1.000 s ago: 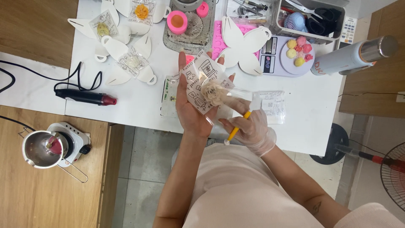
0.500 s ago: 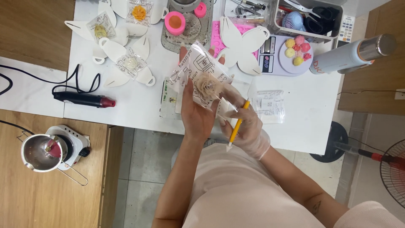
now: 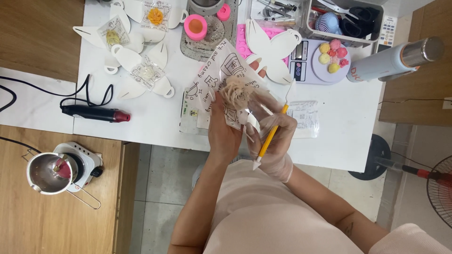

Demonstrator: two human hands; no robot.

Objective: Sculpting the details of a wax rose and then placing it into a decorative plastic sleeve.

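The left hand (image 3: 225,134) is bare and holds up a clear printed bag (image 3: 221,82) with a beige flower-shaped piece (image 3: 237,92) inside it; the fingers are closed around the lower part of the bag, just above the near edge of the white table (image 3: 155,120). The right hand (image 3: 274,141) wears a thin clear glove, pinches the side of the bag and also holds a yellow tool (image 3: 270,136) with white tips between its fingers. The raised bag hides part of the table behind it, where a flat sheet lies. To the left of the hands lies a black heat tool with a red tip (image 3: 94,113), with its black cable running off to the left. Farther back three small clear packets (image 3: 148,73) rest on white cup-shaped cards (image 3: 132,56). Two pink round moulds (image 3: 195,26) stand near a grey slab. On the right a small scale (image 3: 313,63) carries five little coloured pieces (image 3: 332,54), beside a steel bottle (image 3: 393,59) that lies on its side and a box of tools (image 3: 343,19). One more clear bag (image 3: 303,117) lies flat near the right hand. On a wooden surface at the left stands a metal pot (image 3: 44,171) on a small white heater. The floor is of grey tiles, and a fan (image 3: 440,188) shows at the right edge.
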